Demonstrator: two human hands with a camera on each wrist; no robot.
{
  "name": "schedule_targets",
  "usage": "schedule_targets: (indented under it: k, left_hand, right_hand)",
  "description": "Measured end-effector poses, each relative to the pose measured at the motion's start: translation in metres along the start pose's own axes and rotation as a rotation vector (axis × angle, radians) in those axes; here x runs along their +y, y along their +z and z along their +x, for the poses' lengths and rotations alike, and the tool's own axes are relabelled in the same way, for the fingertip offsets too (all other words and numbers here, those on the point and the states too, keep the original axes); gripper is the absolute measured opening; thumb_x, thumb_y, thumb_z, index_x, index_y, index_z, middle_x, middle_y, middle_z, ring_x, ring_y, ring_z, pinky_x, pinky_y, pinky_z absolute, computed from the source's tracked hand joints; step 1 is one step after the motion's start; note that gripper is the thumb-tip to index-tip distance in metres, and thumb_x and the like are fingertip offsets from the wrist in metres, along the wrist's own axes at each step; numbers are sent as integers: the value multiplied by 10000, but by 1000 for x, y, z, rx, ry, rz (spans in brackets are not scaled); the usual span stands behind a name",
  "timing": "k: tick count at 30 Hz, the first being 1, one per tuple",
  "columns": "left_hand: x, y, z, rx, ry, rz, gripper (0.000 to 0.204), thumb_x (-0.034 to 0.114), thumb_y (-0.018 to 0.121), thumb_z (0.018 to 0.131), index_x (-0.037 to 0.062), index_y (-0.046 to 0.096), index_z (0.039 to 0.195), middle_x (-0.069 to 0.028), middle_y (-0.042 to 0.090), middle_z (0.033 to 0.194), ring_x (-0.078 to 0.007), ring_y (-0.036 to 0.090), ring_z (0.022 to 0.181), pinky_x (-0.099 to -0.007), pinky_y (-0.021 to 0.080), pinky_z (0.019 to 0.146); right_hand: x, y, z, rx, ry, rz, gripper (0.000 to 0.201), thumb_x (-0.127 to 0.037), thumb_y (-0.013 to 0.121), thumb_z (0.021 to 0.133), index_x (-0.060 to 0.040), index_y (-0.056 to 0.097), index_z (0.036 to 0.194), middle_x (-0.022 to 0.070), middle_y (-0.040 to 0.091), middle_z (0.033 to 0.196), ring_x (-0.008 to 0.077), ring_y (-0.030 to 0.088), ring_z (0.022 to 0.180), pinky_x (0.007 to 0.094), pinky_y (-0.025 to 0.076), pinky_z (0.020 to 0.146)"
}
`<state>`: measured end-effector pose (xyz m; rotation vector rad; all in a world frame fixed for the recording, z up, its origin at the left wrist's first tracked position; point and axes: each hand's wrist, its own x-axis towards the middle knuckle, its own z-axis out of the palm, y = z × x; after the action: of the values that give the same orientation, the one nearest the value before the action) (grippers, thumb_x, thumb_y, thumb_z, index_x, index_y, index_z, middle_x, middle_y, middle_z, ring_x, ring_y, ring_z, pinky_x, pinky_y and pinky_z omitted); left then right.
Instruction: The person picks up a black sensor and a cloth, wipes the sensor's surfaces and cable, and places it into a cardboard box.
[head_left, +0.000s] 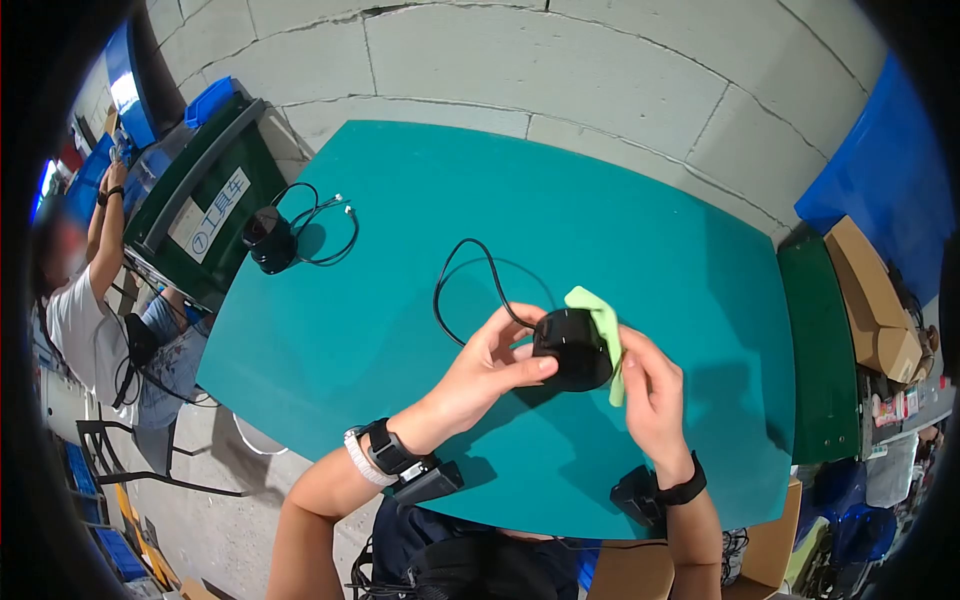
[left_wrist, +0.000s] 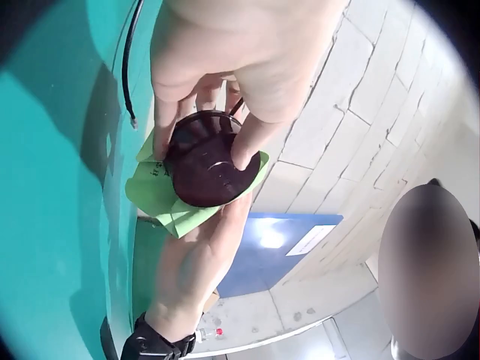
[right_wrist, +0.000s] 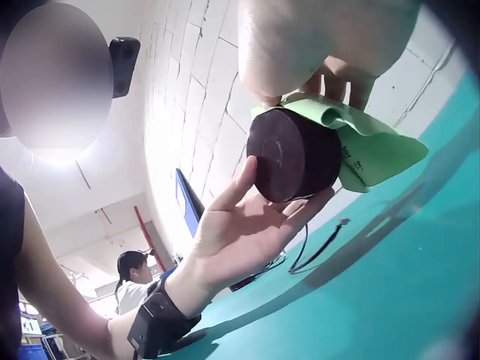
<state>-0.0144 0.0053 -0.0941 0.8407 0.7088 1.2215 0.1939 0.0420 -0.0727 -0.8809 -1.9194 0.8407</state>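
Observation:
A round black device (head_left: 572, 349) with a black cable is held above the teal table by the left hand (head_left: 478, 382), thumb on its near side and fingers behind. The right hand (head_left: 652, 395) pinches a light green cloth (head_left: 606, 335) against the device's right side. In the left wrist view the cloth (left_wrist: 174, 199) spreads behind the dark device (left_wrist: 214, 171). In the right wrist view the cloth (right_wrist: 382, 150) drapes over the device's (right_wrist: 294, 155) edge, under the right hand (right_wrist: 326, 45), while the left hand (right_wrist: 244, 236) supports it from below.
A second black device (head_left: 269, 240) with coiled cables stands at the teal table's (head_left: 400, 180) left edge. A dark green tool cart (head_left: 215, 200) and a seated person (head_left: 95, 300) are on the left. Cardboard boxes (head_left: 868, 300) are on the right; a block wall (head_left: 600, 80) rises behind.

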Motion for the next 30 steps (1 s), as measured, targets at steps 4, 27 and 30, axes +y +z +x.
schedule_targets:
  k: [4,27,30]
  left_hand:
    - [-4,6,1,-13,-22,-215,382,180,585,927,92,382,1238,-76,510,1193,-178,567,1082,-341,519,891]
    - [-10,4,6,24,-18,-329,465,283,488,969,33,242,1276,-192,476,1259,-289,549,1144,-440,476,987]
    - [-9,7,2,-15,-51,-271,466,233,491,971,47,227,1306,-161,492,1253,-265,542,1153,-441,473,988]
  right_hand:
    - [4,8,-3,55,18,122,244,27,530,882,30,526,1126,141,670,979,204,655,952,297,496,798]
    - [0,6,2,136,-153,-214,156,58,616,771,-3,635,913,102,612,898,240,611,766,314,478,679]
    - [4,2,1,128,-60,-100,173,61,603,803,1,613,965,92,609,942,180,618,803,280,486,695]
